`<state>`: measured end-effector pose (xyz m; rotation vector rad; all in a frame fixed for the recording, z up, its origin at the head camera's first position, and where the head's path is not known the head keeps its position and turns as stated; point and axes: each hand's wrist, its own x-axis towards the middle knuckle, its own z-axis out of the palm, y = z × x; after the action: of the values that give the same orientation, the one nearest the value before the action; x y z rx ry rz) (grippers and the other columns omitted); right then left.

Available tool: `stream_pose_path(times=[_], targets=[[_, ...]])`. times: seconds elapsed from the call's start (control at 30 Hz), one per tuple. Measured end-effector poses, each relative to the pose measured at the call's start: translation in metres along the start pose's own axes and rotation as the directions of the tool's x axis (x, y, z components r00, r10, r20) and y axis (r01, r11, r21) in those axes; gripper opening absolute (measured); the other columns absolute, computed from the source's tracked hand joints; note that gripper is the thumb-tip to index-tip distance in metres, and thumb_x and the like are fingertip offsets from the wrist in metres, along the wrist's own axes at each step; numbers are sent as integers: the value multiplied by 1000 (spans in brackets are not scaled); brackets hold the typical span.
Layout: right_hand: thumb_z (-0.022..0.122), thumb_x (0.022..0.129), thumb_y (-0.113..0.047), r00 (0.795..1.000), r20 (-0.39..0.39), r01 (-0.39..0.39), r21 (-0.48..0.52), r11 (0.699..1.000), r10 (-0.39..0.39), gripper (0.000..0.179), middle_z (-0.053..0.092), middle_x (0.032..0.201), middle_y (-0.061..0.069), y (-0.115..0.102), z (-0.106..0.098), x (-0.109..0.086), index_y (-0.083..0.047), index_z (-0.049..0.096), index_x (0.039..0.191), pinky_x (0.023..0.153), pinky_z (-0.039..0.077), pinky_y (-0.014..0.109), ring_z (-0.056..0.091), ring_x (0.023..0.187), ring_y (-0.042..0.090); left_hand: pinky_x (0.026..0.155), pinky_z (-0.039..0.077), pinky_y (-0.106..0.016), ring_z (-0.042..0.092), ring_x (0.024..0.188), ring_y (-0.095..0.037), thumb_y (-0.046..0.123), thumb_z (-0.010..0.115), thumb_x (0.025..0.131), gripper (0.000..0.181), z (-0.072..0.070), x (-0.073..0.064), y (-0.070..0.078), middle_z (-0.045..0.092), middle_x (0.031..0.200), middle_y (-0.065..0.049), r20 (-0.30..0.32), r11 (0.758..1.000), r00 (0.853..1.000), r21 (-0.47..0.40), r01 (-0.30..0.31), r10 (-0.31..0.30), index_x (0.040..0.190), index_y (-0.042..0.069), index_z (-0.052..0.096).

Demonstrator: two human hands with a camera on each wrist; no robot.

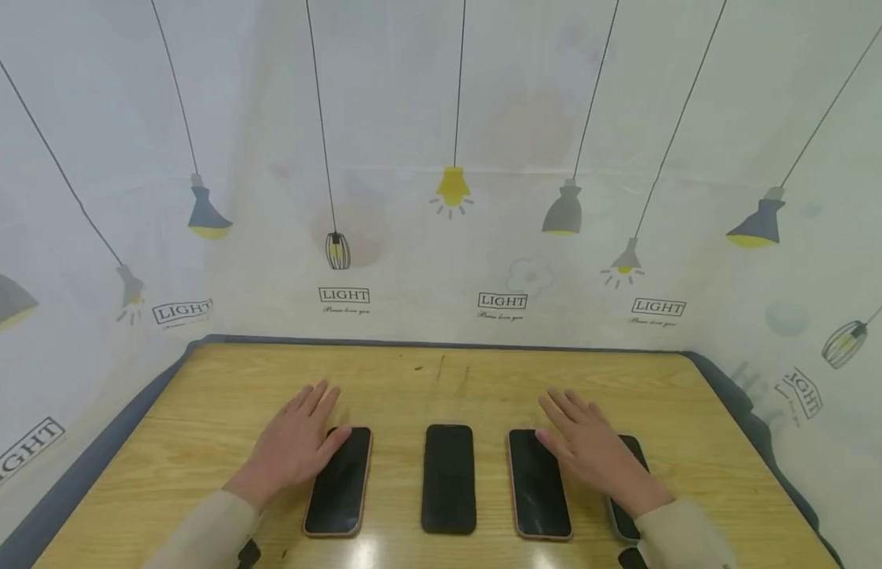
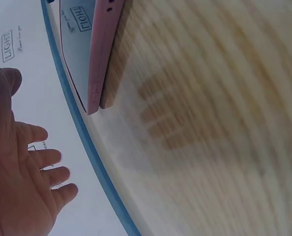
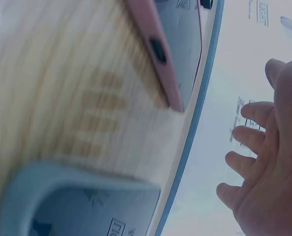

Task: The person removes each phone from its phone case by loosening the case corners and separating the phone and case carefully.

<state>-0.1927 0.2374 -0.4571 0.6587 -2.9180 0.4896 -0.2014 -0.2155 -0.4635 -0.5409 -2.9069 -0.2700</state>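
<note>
Several phones lie in a row on a wooden table [image 1: 384, 379], dark screens up. My left hand [image 1: 292, 442] has its fingers stretched forward, the thumb overlapping the top of the pink-edged left phone [image 1: 339, 486]. In the left wrist view that hand [image 2: 18, 172] holds nothing, and its reflection shows on the tabletop. A black phone [image 1: 449, 478] lies between the two hands. My right hand [image 1: 590, 446], also with extended fingers, partly covers the pale-cased phone [image 1: 623, 518] at the far right. Its thumb overlaps another pink-edged phone [image 1: 539, 490]. The right wrist view shows this hand [image 3: 269, 162] holding nothing.
A pale curtain [image 1: 412, 261] printed with lamps and the word LIGHT surrounds the table's back and sides. Blue-grey edging [image 1: 441, 343] borders the tabletop. Small dark marks [image 1: 442, 367] show near the back edge.
</note>
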Motion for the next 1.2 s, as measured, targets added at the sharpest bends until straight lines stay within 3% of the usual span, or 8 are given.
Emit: stream_pose_path(times=[0.23, 0.5, 0.73, 0.93, 1.03, 1.1, 1.2], targets=[[49, 110, -40, 998, 60, 15, 101, 995, -21, 59, 42, 159, 23, -17, 10, 3, 0, 46, 153, 117, 28, 67, 33, 148, 48, 100, 50, -59, 57, 124, -46, 49, 55, 105, 71, 1, -8, 7, 57, 137, -29, 76, 999, 996, 1, 41, -41, 151, -5, 45], [47, 110, -40, 994, 110, -3, 193, 981, -19, 58, 45, 157, 22, -45, 19, 7, 1, 48, 151, 115, 34, 63, 37, 147, 45, 90, 55, -56, 61, 111, -45, 56, 56, 101, 76, 1, -17, 20, 60, 124, -30, 173, 995, 980, 54, 87, -95, 139, -10, 53], [48, 110, -40, 996, 83, 7, 247, 969, -28, 56, 50, 151, 23, -62, 26, 12, 3, 53, 146, 111, 40, 62, 46, 140, 44, 82, 58, -55, 64, 105, -46, 59, 61, 97, 83, 6, -24, 33, 62, 119, -34, 197, 984, 965, 59, 167, -176, 135, -15, 52], [46, 111, -39, 996, 78, 18, 259, 966, -40, 55, 52, 149, 23, -71, 29, 15, 3, 55, 145, 110, 42, 61, 48, 139, 42, 64, 59, -46, 68, 81, -37, 61, 66, 93, 88, 12, -28, 39, 65, 97, -28, 151, 979, 970, 97, 178, -192, 128, -18, 53], [46, 111, -38, 997, 64, 35, 263, 964, -54, 54, 53, 148, 23, -73, 30, 16, 4, 55, 144, 109, 43, 61, 49, 138, 42, 62, 58, -45, 68, 78, -35, 61, 68, 92, 90, 14, -28, 42, 65, 94, -27, 139, 976, 968, 85, 200, -210, 127, -21, 52], [45, 111, -38, 997, 57, 40, 263, 964, -57, 54, 53, 147, 23, -75, 30, 16, 4, 55, 143, 109, 43, 61, 50, 137, 43, 64, 59, -46, 68, 81, -35, 60, 70, 91, 93, 13, -28, 44, 65, 98, -30, 152, 972, 961, 60, 225, -232, 128, -23, 50], [45, 111, -38, 997, 52, 41, 270, 962, -57, 54, 53, 147, 24, -76, 30, 18, 5, 56, 143, 109, 43, 61, 50, 136, 43, 67, 58, -46, 66, 83, -32, 59, 73, 90, 96, 11, -24, 46, 65, 104, -32, 202, 959, 938, 17, 283, -281, 131, -24, 47]])
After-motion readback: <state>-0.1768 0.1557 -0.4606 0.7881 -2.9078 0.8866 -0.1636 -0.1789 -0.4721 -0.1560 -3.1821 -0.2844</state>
